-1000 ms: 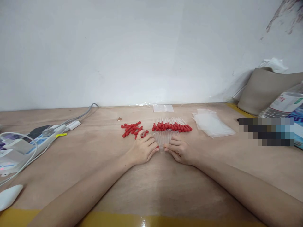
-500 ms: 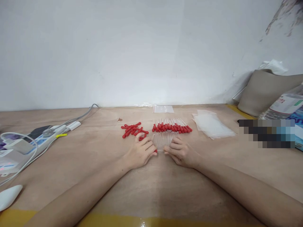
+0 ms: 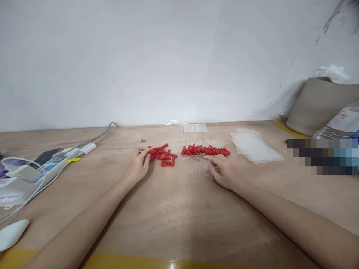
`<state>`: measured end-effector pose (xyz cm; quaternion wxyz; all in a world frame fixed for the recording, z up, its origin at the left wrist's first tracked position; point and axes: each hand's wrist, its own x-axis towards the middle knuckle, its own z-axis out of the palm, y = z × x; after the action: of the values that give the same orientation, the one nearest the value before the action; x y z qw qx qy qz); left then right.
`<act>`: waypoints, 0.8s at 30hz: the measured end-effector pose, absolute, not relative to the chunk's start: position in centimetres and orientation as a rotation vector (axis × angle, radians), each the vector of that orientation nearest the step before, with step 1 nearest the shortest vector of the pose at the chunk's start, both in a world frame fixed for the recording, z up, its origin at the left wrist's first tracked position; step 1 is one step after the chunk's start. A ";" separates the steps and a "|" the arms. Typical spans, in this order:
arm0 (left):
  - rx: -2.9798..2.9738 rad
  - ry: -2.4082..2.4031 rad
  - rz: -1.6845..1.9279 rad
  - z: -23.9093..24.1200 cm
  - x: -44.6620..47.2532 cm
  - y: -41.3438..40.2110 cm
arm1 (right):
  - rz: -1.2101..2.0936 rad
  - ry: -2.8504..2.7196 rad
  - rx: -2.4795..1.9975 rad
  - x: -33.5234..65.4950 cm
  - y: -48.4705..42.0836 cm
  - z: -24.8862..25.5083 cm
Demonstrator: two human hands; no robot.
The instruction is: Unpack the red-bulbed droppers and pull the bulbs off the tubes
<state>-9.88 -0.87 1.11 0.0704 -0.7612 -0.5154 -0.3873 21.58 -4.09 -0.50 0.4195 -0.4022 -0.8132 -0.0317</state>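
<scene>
A loose heap of red rubber bulbs (image 3: 164,156) lies on the wooden table (image 3: 174,213). My left hand (image 3: 138,164) rests at the heap's left edge, fingers curled against the nearest bulbs. To the right lies a row of clear glass tubes with red bulbs fitted (image 3: 206,150), and in front of it a fan of bare clear tubes (image 3: 196,168). My right hand (image 3: 223,171) lies on the right side of the bare tubes, fingers bent and pressed onto them.
A stack of clear plastic bags (image 3: 254,146) lies at the right, one small zip bag (image 3: 194,127) by the wall. A power strip with cables (image 3: 36,164) sits at the left, a white object (image 3: 12,233) near the front left corner. A beige bag (image 3: 322,106) leans at the far right.
My left hand has left the bare tubes and moved up and left to the heap of loose bulbs. My right hand has shifted slightly right along the tubes.
</scene>
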 end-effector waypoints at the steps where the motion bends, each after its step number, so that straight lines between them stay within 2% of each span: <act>1: -2.264 -1.598 -1.171 1.0 -10.1 -0.7 | -0.090 -2.006 -1.044 21.6 -4.2 -0.3; 12: -2.420 -1.625 -0.992 1.0 -9.3 -1.6 | -0.215 -1.959 -1.059 21.8 -3.1 -1.2; 19: -2.353 -1.344 -1.066 1.6 -8.3 -1.9 | -0.212 -2.128 -1.092 21.6 -4.2 -0.6; 24: -2.399 -1.360 -0.843 3.0 -4.3 -0.3 | -0.250 -2.198 -1.106 21.7 -4.6 -0.2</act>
<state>-4.34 -0.29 2.97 0.1285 -0.8250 -0.4678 -0.2899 21.69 -4.61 -0.17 0.3282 -0.4225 -0.8395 -0.0954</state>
